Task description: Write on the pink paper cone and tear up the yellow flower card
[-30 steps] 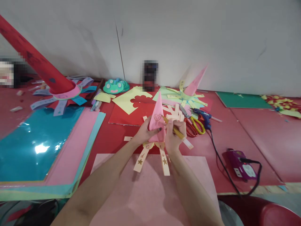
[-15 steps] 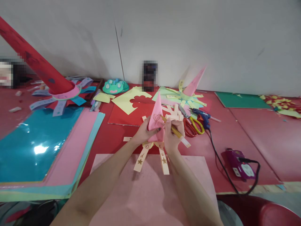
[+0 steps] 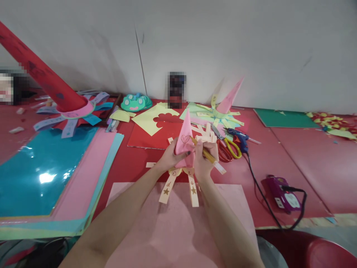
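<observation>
A pink paper cone (image 3: 184,128) with a heart outline stands upright in the middle. My left hand (image 3: 169,157) is closed round its lower left side. My right hand (image 3: 205,158), beside the cone's right side, grips a gold marker (image 3: 209,156) whose tip is at the cone, next to the heart. From a yellow scalloped base (image 3: 175,172) marked with letters, pale strips with letters and gold stars hang toward me over a pink sheet (image 3: 167,230). One strip (image 3: 193,190) lies below my right hand.
Red and yellow scissors (image 3: 229,148) and a blue glue gun (image 3: 239,138) lie right of my right hand, its cord running to a purple power block (image 3: 282,195). Paper sheets (image 3: 80,175) are stacked left; a red cone (image 3: 41,70) and a smaller pink cone (image 3: 230,97) stand behind.
The view has shifted very slightly. Both hands keep nearly the same hold on the cone and the marker, and the heart outline looks the same.
</observation>
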`<state>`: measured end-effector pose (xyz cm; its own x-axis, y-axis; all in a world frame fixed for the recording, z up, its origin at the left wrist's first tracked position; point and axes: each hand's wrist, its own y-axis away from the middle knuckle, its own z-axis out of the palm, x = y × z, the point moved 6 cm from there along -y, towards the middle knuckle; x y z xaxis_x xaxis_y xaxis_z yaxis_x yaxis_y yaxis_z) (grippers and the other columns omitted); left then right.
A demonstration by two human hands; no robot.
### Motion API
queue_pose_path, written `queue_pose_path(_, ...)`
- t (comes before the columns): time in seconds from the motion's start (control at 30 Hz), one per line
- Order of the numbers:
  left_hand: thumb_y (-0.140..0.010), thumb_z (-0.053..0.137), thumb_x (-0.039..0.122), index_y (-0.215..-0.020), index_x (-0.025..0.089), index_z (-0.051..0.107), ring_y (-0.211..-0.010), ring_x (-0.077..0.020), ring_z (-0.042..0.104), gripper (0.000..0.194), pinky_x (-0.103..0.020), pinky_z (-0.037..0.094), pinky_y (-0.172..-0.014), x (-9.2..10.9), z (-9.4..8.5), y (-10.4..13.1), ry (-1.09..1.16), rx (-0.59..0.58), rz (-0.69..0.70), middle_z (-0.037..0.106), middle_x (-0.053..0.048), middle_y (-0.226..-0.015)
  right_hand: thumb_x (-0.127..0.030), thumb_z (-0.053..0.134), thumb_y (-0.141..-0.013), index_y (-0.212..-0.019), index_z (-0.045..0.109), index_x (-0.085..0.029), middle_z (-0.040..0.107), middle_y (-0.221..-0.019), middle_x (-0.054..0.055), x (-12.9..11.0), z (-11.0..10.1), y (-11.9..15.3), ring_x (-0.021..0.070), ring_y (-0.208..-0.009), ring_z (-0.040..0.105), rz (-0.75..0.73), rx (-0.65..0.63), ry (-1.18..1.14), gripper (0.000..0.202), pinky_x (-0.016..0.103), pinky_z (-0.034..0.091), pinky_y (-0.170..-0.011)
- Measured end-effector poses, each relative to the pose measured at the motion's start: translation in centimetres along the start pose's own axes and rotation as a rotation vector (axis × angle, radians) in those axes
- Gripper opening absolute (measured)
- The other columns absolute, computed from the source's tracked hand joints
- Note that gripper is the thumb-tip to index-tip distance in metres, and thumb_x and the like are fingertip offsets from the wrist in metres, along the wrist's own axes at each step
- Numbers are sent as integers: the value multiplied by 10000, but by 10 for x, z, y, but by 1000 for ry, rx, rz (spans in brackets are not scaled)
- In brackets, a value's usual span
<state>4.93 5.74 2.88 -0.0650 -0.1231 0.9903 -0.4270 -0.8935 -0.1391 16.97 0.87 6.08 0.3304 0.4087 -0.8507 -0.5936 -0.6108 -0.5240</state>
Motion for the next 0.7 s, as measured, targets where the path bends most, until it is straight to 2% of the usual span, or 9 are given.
queue_pose_path(0.47, -740, 654, 329, -1149, 146, 480, -1032, -240, 571, 481, -357, 473, -871, -3, 0, 0, -36, -1, -8, 582, -111, -1129, -301, 568, -817, -677, 428, -205, 477, -558, -79, 5, -2, 1, 78, -498, 532, 11, -8, 15, 220, 236, 490, -515)
queue_pose_path(0.7, -739, 653, 326, -1161, 150, 471, -1034, -238, 571, 492, -339, 481, -854, 2, 0, 0, -61, 4, -12, 582, -101, -1129, -321, 559, -821, -664, 409, -206, 475, -551, -81, 5, -3, 1, 76, -496, 524, 33, 5, 42, 246, 239, 492, -535)
